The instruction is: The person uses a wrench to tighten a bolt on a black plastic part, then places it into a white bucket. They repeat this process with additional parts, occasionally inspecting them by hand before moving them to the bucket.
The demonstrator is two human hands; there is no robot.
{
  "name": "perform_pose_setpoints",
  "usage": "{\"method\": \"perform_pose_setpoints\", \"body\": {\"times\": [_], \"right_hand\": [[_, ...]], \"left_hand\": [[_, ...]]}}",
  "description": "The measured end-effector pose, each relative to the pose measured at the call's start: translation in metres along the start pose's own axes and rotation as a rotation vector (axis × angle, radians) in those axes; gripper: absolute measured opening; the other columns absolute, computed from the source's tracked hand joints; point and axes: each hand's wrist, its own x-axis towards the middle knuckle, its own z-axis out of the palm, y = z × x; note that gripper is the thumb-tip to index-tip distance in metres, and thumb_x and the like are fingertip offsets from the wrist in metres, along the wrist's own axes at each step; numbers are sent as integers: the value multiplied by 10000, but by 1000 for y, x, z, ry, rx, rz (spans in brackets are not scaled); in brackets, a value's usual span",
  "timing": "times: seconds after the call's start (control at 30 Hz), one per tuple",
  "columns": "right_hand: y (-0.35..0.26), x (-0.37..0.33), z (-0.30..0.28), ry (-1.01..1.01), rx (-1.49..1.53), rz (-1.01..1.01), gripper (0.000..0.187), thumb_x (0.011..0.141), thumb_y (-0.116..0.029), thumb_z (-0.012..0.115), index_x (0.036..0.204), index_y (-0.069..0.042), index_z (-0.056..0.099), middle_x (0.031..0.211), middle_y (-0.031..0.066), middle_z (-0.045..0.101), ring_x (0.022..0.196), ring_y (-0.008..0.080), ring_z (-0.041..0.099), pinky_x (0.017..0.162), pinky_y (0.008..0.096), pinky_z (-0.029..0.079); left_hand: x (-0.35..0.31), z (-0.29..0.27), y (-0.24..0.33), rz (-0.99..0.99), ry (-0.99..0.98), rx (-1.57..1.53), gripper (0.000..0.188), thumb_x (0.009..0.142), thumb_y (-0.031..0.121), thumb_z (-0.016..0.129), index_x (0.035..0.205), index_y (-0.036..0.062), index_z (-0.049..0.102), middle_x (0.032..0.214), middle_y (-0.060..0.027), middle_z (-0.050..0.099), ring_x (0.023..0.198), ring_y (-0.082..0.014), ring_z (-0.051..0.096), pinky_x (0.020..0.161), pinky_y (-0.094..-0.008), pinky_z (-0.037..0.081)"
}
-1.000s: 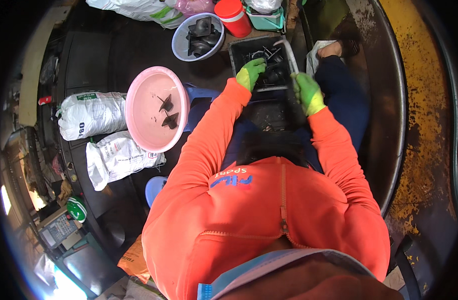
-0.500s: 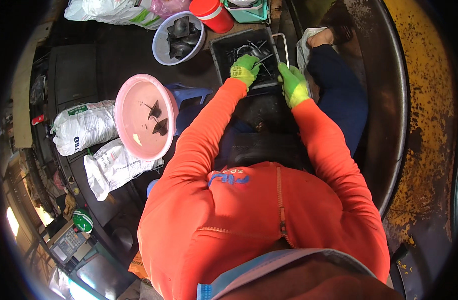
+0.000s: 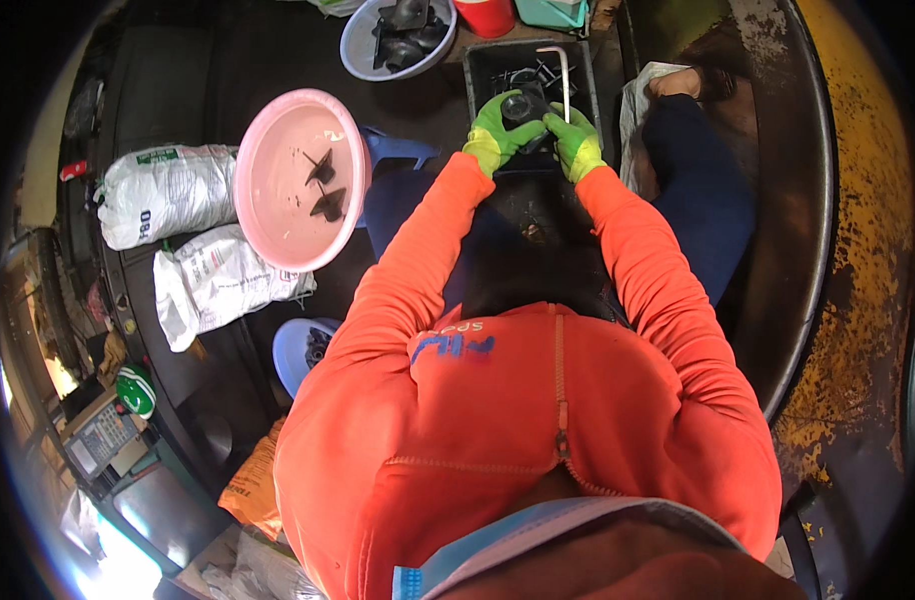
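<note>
My left hand [image 3: 502,136], in a green and yellow glove, is closed around a black moulded part [image 3: 524,106] with a rounded top. Close beside it, my right hand [image 3: 577,146], gloved the same way, grips a bent, L-shaped metal rod [image 3: 566,88] standing upright with its short arm pointing left. The right fingers come up against the black part. Both hands are over the near end of a black rectangular bin [image 3: 590,95]. Thin dark pieces [image 3: 543,74] lie inside the bin, partly hidden by the gloves.
A pink basin [image 3: 260,205] holding two dark finned pieces stands left. Beyond are a pale blue bowl [image 3: 352,52] of black parts, a red container [image 3: 488,15] and a teal basket [image 3: 553,12]. White sacks [image 3: 168,195] lie far left. A dark-trousered leg [image 3: 698,190] extends at right.
My left hand has come out of the loose pieces in the bin and now holds the black part. My hands are closer together. The whole view has shifted, showing more of the blue bowl at lower left.
</note>
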Motion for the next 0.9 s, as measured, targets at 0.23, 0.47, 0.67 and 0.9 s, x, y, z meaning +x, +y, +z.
{"method": "perform_pose_setpoints", "body": {"times": [0.23, 0.47, 0.67, 0.9], "right_hand": [[4, -14, -14, -91, -728, -356, 415, 916, -396, 505, 1093, -37, 614, 1000, 143, 653, 940, 228, 600, 827, 332, 454], [20, -55, -5, -275, -1106, -355, 390, 952, -412, 407, 1101, -89, 566, 1026, 209, 627, 993, 419, 567, 843, 451, 447], [10, -66, 6, -210, -915, -746, 287, 957, -349, 470, 1011, -83, 561, 876, 217, 630, 831, 427, 602, 702, 467, 464], [19, -60, 7, -177, -1181, -556, 238, 961, -314, 482, 953, -85, 547, 845, 243, 599, 815, 433, 591, 674, 467, 455]], "left_hand": [[1, -39, -71, -108, 137, 25, 733, 626, 199, 859, 1243, 2, 514, 1134, -113, 618, 1052, -203, 587, 923, -328, 473], [6, -19, -125, -324, 38, -533, 633, 591, 83, 841, 1150, 76, 545, 1024, -83, 628, 907, -213, 621, 796, -325, 527], [15, -17, -133, -108, 60, -81, 632, 699, 97, 792, 1257, 125, 497, 1087, -65, 590, 954, -212, 613, 713, -362, 561], [13, -19, -112, -324, -8, -405, 619, 643, 168, 855, 1176, 104, 546, 1033, -51, 628, 893, -157, 614, 680, -301, 544]]}}
